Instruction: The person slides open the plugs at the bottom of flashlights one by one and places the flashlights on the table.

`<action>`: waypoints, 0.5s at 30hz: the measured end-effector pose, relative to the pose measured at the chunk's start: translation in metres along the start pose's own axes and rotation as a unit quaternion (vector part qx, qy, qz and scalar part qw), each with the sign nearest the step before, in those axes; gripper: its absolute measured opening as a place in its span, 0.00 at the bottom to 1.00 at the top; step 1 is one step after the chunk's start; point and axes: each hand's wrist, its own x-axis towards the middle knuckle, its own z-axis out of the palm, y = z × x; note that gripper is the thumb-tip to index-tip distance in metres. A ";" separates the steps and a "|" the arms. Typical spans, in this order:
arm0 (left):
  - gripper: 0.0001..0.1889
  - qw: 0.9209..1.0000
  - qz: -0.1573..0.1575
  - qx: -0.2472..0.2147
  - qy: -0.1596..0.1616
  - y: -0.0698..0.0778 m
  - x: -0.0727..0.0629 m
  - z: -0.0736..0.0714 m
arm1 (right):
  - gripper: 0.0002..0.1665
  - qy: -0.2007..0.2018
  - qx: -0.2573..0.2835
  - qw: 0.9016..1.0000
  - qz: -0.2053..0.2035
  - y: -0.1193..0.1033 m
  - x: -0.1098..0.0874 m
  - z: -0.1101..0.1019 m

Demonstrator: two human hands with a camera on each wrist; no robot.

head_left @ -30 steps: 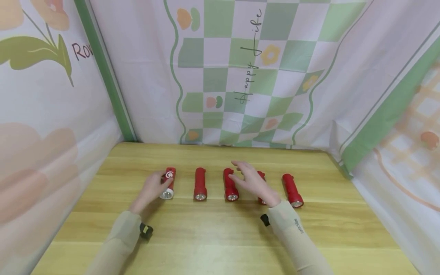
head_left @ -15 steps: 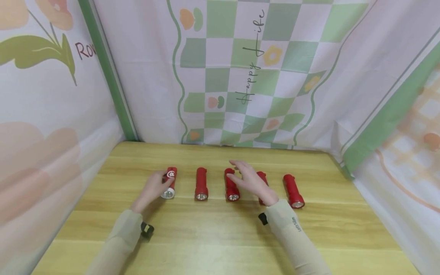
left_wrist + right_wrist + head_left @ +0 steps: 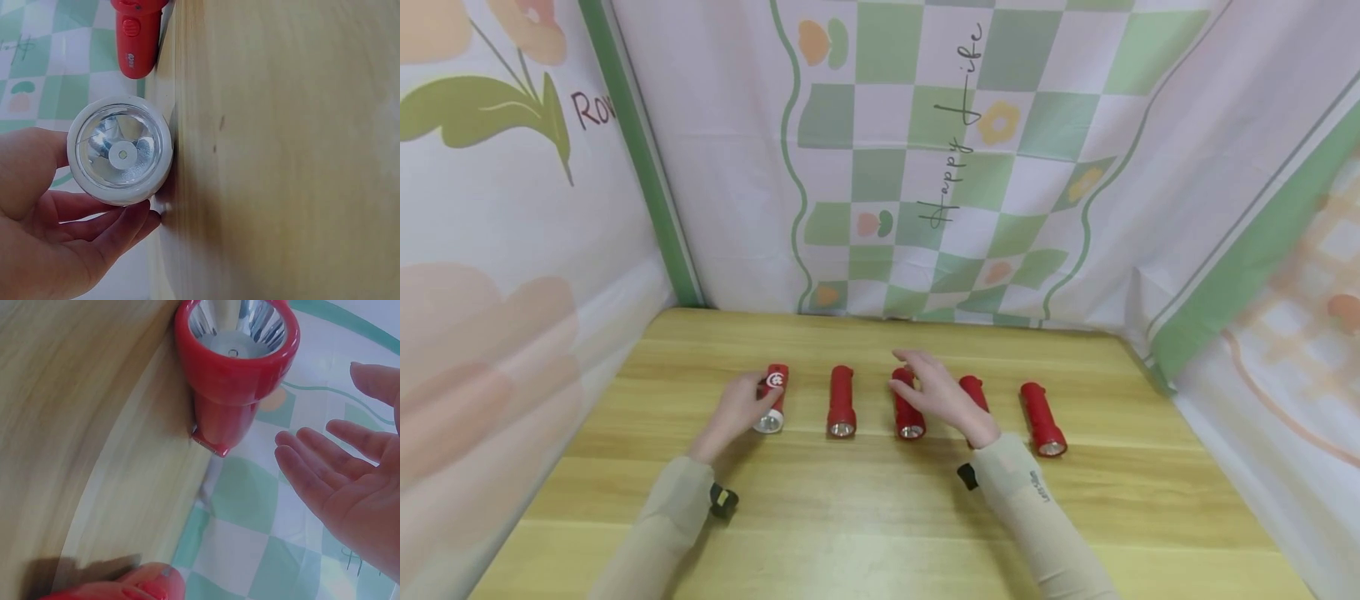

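Observation:
At the left end of a row of flashlights, a red flashlight with a white head (image 3: 769, 421) lies on the table. My left hand (image 3: 741, 410) holds it around the body, thumb on one side and fingers on the other; its clear lens (image 3: 122, 153) faces the left wrist camera. My right hand (image 3: 942, 393) hovers over the middle red flashlight (image 3: 910, 419), fingers spread and holding nothing. Its forearm and hand partly cover another red flashlight (image 3: 974, 392). In the right wrist view the right hand (image 3: 362, 469) is apart from the nearest flashlight (image 3: 228, 381).
One red flashlight (image 3: 842, 402) lies between the hands, and another (image 3: 1042, 421) lies to the right of the right hand. The wooden table (image 3: 850, 517) ends at a checkered curtain (image 3: 925, 167) behind. More curtains (image 3: 520, 217) hang at the sides.
My right hand has drifted slightly left over the middle flashlight, uncovering more of the one beside it. My left hand keeps its hold on the white-headed flashlight. The head view has shifted slightly.

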 end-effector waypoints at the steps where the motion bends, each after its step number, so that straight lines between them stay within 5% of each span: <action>1: 0.23 1.000 0.004 0.002 0.004 0.000 0.000 0.000 | 0.32 0.000 -0.002 1.000 -0.002 0.000 0.001 0.001; 15: 0.21 1.000 0.008 0.001 0.014 0.001 -0.001 0.000 | 0.32 -0.026 -0.007 1.000 -0.002 -0.006 0.012 0.006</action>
